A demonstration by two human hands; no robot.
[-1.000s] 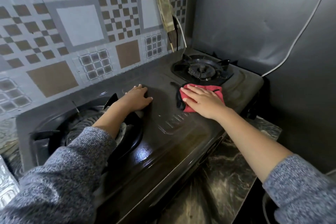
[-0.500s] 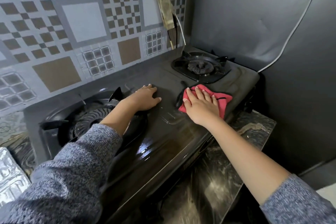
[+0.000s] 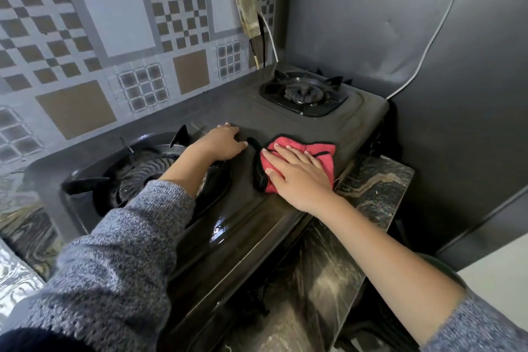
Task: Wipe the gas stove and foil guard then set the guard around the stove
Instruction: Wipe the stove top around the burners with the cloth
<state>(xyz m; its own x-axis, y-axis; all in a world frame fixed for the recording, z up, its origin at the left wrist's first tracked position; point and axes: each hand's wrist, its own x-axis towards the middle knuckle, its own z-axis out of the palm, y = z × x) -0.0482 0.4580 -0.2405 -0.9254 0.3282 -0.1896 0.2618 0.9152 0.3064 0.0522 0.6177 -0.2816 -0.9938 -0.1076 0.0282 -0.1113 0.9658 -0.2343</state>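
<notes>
Sliding back from the right burner (image 3: 304, 93), the right hand (image 3: 300, 177) had drawn the red cloth (image 3: 321, 151) toward the front edge of the gas stove (image 3: 228, 110). Its fingers lay straight and spread, pressing the cloth flat on the stove top and gripping nothing. The left hand (image 3: 223, 143) rested palm-down at the stove's middle, just past the left burner (image 3: 148, 171), fingers relaxed and empty. Left of the stove, a corner of the crinkled foil guard (image 3: 14, 280) showed, apart from it.
</notes>
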